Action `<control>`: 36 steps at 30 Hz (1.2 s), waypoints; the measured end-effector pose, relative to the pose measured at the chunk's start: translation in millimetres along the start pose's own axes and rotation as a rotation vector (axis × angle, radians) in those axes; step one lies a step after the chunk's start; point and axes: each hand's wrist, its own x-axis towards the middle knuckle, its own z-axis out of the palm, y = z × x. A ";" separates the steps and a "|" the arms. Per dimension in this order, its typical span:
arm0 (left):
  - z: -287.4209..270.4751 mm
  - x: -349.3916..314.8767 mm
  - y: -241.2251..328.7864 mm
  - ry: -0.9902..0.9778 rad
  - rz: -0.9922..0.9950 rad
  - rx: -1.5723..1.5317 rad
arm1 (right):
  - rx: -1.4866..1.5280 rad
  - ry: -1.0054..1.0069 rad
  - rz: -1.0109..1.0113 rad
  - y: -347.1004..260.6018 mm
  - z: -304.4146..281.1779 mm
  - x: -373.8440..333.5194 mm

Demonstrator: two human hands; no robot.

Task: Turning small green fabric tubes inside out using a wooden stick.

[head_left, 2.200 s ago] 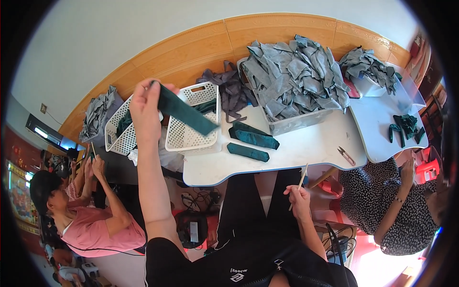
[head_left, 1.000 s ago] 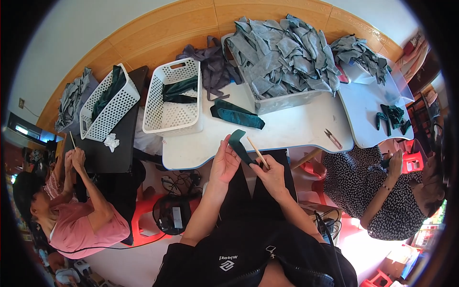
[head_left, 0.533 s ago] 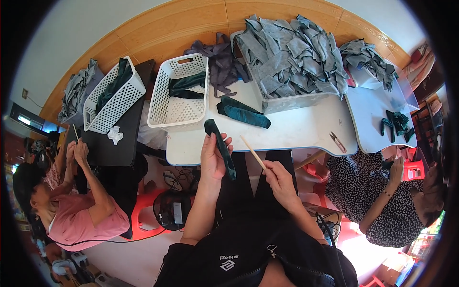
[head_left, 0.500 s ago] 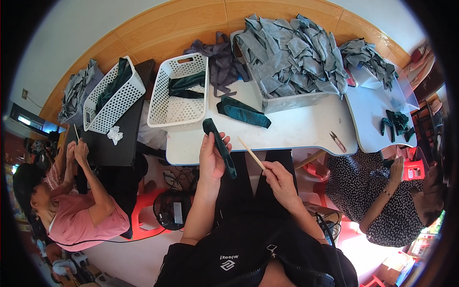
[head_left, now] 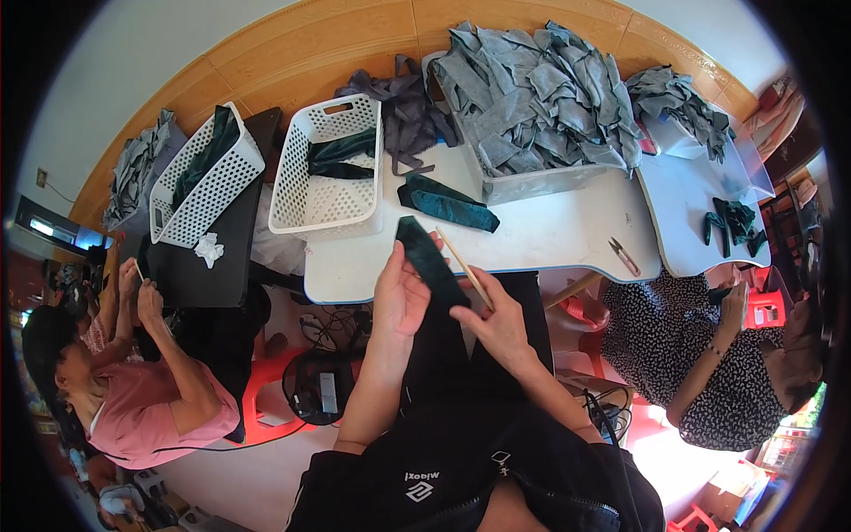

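Note:
A dark green velvet strip (head_left: 428,262) slants between my hands, over the near edge of the table. My left hand (head_left: 403,291) grips its left side, fingers behind and thumb in front. A thin wooden stick (head_left: 464,267) lies in my right hand (head_left: 498,324), which is closed around it. The right thumb also meets the strip's lower end. Just beyond my hands, folded green velvet pieces (head_left: 448,204) lie on the white table (head_left: 541,235).
A white perforated basket (head_left: 328,217) holds more green velvet. Grey fabric pieces (head_left: 541,106) heap up in a large bin. Small thread snips (head_left: 624,257) lie at the table's right. Co-workers sit on both sides, one in a pink shirt (head_left: 164,403), one in a patterned dress (head_left: 656,363).
The strip has turned its broad face toward me. My right hand has moved left and up to it, bringing the stick alongside the strip.

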 end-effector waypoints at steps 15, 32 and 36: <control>-19.3 6.0 -28.8 -0.304 -0.122 -0.178 | 1.033 -0.235 0.530 25.4 -10.2 1.8; -27.6 -4.7 -31.6 -0.028 -0.097 -0.098 | -0.349 0.032 -0.415 5.1 -12.1 -11.3; -27.1 -4.4 -22.6 -0.061 -0.044 -0.028 | -0.235 0.003 -0.330 -8.6 -19.1 -19.2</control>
